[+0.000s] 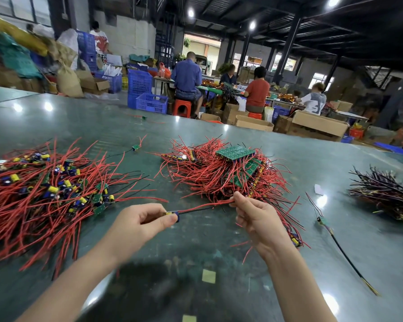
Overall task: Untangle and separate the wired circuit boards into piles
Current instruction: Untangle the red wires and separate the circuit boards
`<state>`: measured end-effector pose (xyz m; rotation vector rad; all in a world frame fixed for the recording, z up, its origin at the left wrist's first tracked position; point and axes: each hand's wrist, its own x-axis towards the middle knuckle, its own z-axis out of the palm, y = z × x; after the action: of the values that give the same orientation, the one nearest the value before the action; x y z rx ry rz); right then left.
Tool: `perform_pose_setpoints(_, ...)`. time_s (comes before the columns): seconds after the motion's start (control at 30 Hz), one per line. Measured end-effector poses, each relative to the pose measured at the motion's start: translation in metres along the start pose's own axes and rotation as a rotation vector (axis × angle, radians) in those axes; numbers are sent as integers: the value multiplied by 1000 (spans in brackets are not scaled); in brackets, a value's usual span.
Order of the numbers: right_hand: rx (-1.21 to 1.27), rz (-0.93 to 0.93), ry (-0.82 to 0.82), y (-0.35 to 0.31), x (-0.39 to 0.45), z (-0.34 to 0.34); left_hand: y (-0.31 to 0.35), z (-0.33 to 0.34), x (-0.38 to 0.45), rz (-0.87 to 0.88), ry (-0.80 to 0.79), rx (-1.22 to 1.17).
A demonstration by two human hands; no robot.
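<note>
The left hand [147, 219] pinches one small board [174, 214] by its capacitor end, just in front of the tangled heap [223, 173]. The right hand [254, 217] grips that board's red and black leads beside the heap, likely to draw them free. Sorted boards [44, 189] lie left of the heap.

Sorted pile [44, 194] left on table [219, 263], tangled pile [223, 173] centre behind hands, third pile [389, 194] far right

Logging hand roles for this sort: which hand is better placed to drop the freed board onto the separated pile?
Likely the left hand: it pinches the board and sits beside the left pile; the right hand only holds its wires.
</note>
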<state>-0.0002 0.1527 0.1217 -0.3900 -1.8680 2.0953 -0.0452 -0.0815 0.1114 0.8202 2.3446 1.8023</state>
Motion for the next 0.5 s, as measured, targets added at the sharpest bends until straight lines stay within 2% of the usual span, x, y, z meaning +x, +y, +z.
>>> perform_pose_setpoints(0.13, -60, -37, 34, 1, -1, 2, -6, -1, -2, 33, 107, 348)
perform_pose_setpoints(0.23, 21, -14, 91, -2, 1, -3, -5, -6, -3, 47, 147, 668)
perform_pose_setpoints(0.37, 149, -22, 201, -5, 4, -8, -6, -12, -1, 73, 190, 682)
perform_pose_setpoints(0.5, 214, -67, 254, -6, 0, -2, -8, -14, -2, 121, 219, 821)
